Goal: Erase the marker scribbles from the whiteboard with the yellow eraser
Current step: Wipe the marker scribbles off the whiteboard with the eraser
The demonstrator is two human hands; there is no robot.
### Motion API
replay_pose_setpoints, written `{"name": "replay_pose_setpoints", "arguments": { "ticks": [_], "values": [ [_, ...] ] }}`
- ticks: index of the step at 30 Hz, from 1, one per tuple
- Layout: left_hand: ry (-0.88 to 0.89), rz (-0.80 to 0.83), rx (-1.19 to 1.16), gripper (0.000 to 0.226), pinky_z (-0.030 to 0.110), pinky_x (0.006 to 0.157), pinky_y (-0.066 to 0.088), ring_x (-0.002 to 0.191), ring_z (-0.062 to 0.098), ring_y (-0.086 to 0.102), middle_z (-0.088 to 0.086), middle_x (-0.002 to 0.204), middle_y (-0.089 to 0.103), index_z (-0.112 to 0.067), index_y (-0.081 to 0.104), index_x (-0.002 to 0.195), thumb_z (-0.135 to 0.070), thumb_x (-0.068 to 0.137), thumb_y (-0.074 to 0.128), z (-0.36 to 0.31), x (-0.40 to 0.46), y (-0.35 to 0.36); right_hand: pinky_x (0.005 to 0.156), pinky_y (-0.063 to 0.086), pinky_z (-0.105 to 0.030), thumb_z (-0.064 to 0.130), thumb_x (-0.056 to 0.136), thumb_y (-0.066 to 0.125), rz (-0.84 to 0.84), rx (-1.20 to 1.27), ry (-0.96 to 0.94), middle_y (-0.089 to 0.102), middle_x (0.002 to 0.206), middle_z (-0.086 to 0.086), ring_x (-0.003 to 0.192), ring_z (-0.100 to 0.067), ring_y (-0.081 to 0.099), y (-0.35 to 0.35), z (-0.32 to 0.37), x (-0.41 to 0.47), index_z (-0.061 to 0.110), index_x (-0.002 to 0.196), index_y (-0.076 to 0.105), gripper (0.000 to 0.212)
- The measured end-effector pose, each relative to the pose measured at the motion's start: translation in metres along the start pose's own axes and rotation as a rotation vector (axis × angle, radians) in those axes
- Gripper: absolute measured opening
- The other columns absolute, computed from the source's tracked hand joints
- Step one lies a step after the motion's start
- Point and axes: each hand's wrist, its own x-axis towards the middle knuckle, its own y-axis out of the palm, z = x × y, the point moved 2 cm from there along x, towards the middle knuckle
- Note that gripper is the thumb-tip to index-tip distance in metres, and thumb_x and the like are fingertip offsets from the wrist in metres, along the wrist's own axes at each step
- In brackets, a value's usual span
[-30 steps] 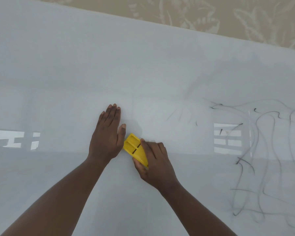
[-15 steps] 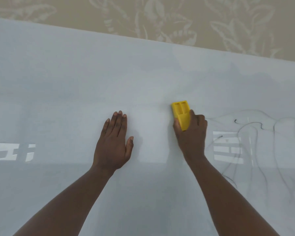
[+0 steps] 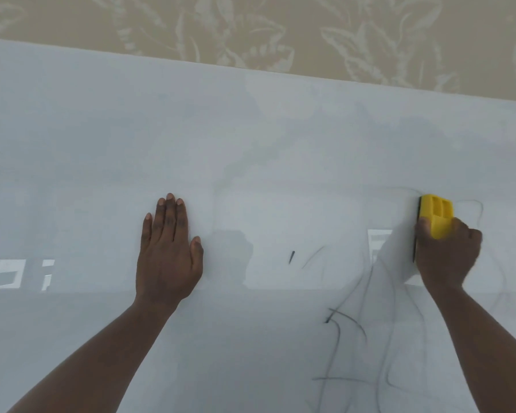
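Fingers of right hand curled around yellow eraser, thumb on its left edge; upper end of eraser shows above knuckles, dark pad side against whiteboard. Eraser at right side of board, among faint grey marker scribbles that trail down toward lower right. Left hand flat on board, fingers straight and close together, thumb out, holding nothing. Short dark mark between hands. Patterned beige wall above board's top edge.
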Motion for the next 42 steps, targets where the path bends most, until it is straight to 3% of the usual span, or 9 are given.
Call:
{"name": "replay_pose_setpoints", "arguments": {
  "ticks": [3,6,9,13,16,20,24,34,42],
  "values": [
    [-0.015,-0.019,0.012,0.069,0.049,0.126,0.015,0.155,0.028,0.013,0.018,0.165,0.017,0.001,0.019,0.156,-0.031,0.095,0.028,-0.002,-0.001,0.003,0.087,0.041,-0.045,0.055,0.078,0.052,-0.011,0.047,0.023,0.053,0.105,-0.025,0.102,-0.041,0.05,-0.002,-0.004,-0.003,0.003,0.108,0.056,0.06],
    [-0.02,-0.019,0.025,0.069,0.048,0.127,0.014,0.156,0.027,0.012,0.017,0.165,0.017,0.001,0.018,0.156,-0.03,0.095,0.028,-0.003,-0.003,0.007,0.086,0.041,-0.04,0.049,0.082,0.06,0.018,0.117,-0.057,0.052,0.107,-0.02,0.103,-0.039,0.05,0.008,0.016,-0.027,0.009,0.12,0.055,0.056],
    [-0.038,-0.016,0.04,0.068,0.048,0.127,0.014,0.156,0.027,0.011,0.018,0.166,0.016,0.001,0.016,0.156,-0.029,0.096,0.027,-0.005,-0.001,0.005,0.082,0.038,-0.034,0.036,0.083,0.072,0.046,0.184,-0.228,0.054,0.108,-0.018,0.101,-0.034,0.05,0.02,0.05,-0.076,0.008,0.13,0.054,0.057],
    [-0.076,-0.003,-0.009,0.068,0.047,0.127,0.012,0.156,0.029,0.009,0.02,0.165,0.014,0.002,0.015,0.156,-0.028,0.097,0.029,-0.018,-0.006,0.002,0.081,0.046,-0.036,0.031,0.081,0.075,0.091,0.235,-0.457,0.058,0.103,-0.015,0.095,-0.03,0.054,0.029,0.091,-0.164,0.004,0.127,0.058,0.056],
    [0.042,0.025,-0.054,0.067,0.049,0.126,0.017,0.155,0.029,0.013,0.02,0.165,0.017,0.002,0.019,0.155,-0.026,0.096,0.033,-0.038,-0.022,0.004,0.077,0.049,-0.038,0.03,0.083,0.073,0.135,0.228,-0.619,0.06,0.098,-0.014,0.087,-0.028,0.054,0.024,0.102,-0.221,-0.001,0.123,0.061,0.052],
    [0.166,0.057,-0.132,0.064,0.05,0.124,0.022,0.154,0.031,0.018,0.018,0.164,0.021,0.001,0.024,0.154,-0.022,0.096,0.033,-0.063,-0.036,0.009,0.075,0.05,-0.033,0.035,0.086,0.066,0.217,0.134,-0.828,0.056,0.102,-0.006,0.085,-0.024,0.053,0.011,0.083,-0.259,0.0,0.122,0.06,0.05],
    [0.193,0.082,-0.163,0.063,0.048,0.125,0.021,0.154,0.031,0.018,0.019,0.164,0.022,0.001,0.025,0.154,-0.023,0.096,0.031,-0.077,-0.043,0.011,0.077,0.05,-0.035,0.038,0.086,0.068,0.316,0.02,-0.958,0.066,0.097,-0.012,0.083,-0.027,0.057,-0.005,0.034,-0.256,0.002,0.125,0.053,0.056],
    [0.25,0.076,-0.153,0.066,0.048,0.125,0.019,0.154,0.03,0.016,0.018,0.165,0.02,0.0,0.022,0.155,-0.029,0.097,0.032,-0.137,-0.011,0.017,0.078,0.05,-0.039,0.035,0.09,0.062,0.218,-0.035,-0.914,0.061,0.096,-0.016,0.083,-0.031,0.057,-0.003,0.03,-0.141,-0.005,0.124,0.057,0.052],
    [0.188,0.031,-0.119,0.068,0.048,0.126,0.018,0.154,0.029,0.016,0.018,0.164,0.021,0.001,0.022,0.155,-0.032,0.097,0.031,-0.193,0.027,0.036,0.072,0.05,-0.041,0.039,0.087,0.062,0.124,-0.023,-0.651,0.056,0.096,-0.017,0.086,-0.034,0.054,0.023,0.061,-0.018,-0.002,0.125,0.054,0.056]
  ]
}}
